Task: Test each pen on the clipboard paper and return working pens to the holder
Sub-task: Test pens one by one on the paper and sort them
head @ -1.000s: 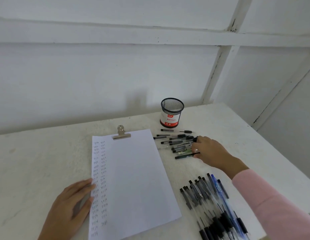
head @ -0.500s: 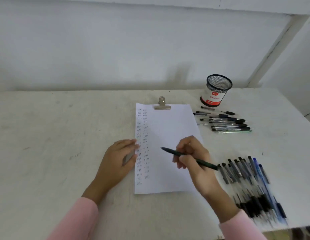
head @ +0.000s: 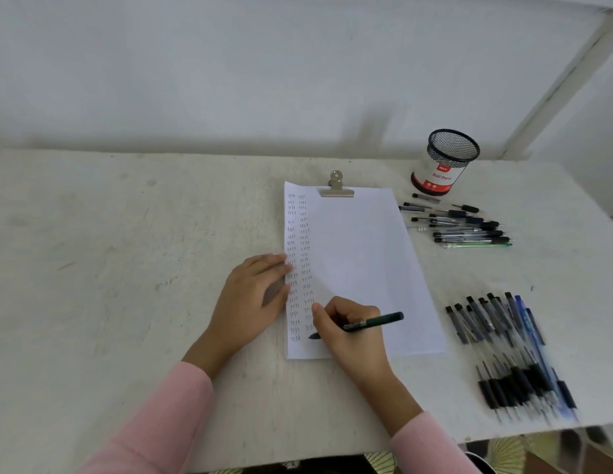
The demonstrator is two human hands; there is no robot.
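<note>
My right hand (head: 353,333) has come back from the small pile of pens beside the holder and is now closed in a writing grip around a dark green pen (head: 366,323), its tip touching the paper (head: 359,265) low down by the second column of marks. A second ago this hand was only reaching among those pens, so I judge the picking is done and the test stroke is the step in hand. My left hand (head: 253,295) has slid up next to my right, lying flat and open with its fingertips on the paper's left edge, holding nothing, just pinning the sheet.

The paper is smooth and white, held under a metal clip (head: 336,189) far ahead of my hands, with two narrow columns of small scribbles down its left side. The pen is a slim, matt stick. Ahead and to the right of my writing hand stands the holder (head: 442,165), a round black wire-mesh cup with a red and white label, seemingly empty. The small pile (head: 462,224) lies just in front of it; a bigger heap (head: 510,354) of black and blue pens lies directly right of my right hand. The table (head: 127,251) is rough, off-white and scuffed.
</note>
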